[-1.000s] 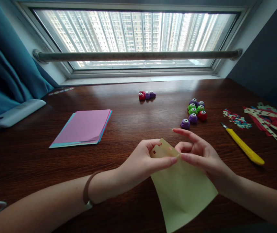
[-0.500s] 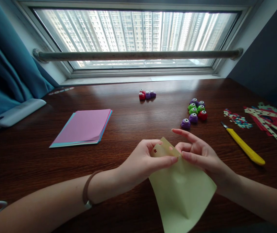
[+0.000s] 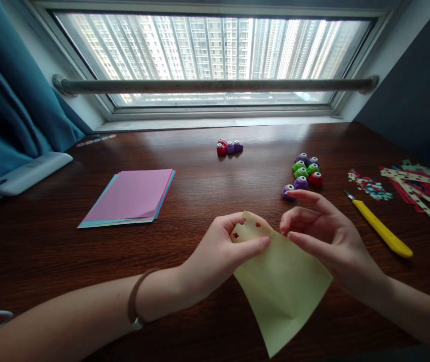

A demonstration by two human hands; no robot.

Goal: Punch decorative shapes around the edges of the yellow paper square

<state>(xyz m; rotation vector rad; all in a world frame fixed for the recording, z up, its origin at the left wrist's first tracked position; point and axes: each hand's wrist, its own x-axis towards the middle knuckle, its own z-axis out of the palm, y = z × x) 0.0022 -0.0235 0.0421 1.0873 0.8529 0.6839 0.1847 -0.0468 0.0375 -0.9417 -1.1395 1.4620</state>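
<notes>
My left hand (image 3: 224, 254) pinches a pale yellow sheet of paper (image 3: 284, 286) near its upper corner, thumb on top. Several small flower-shaped holes show in that corner, and the rest of the sheet hangs down toward me. Close to the sheet's upper right edge is my right hand (image 3: 324, 236), its thumb and fingers apart and nothing visible between them. Just beyond the right hand's fingertips, a purple punch (image 3: 288, 192) stands at the near end of a group of purple, green and red punches (image 3: 301, 172).
Pink and blue paper (image 3: 130, 196) lies stacked at left, near a white device (image 3: 29, 173). Red and purple punches (image 3: 230, 147) stand farther back. To the right are a yellow craft knife (image 3: 382, 229), confetti bits (image 3: 371, 185) and punched paper strips (image 3: 418, 188).
My right hand has moved slightly right and up, off the paper's edge, with its fingers opening. The sheet has shifted a little in my left hand, and its lower corner now shows.
</notes>
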